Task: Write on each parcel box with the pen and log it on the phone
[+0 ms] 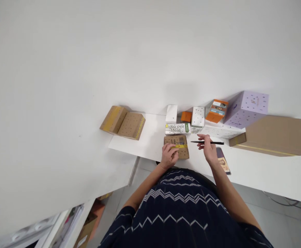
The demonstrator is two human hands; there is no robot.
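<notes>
My left hand [169, 155] lies over the near left corner of a small brown dotted cardboard box [183, 153], its fingers curled onto the top and holding it. Yellow tape runs across that top, and a printed patch shows at its far side. Right of the box, above the table, my right hand [209, 148] is closed around a dark slim pen [217, 143]. The pen lies about level, its tip pointing left towards the box. Just behind the box is a white "Súper Meal" box [178, 129].
Against the wall stand white boxes [171, 113] [198, 116], orange boxes [186, 116] [217, 111] and a tall lilac box [251, 106]. Brown boxes [131, 124] sit at the table's left end. A large carton [277, 136] lies right, and a phone [223, 162] is by my right wrist.
</notes>
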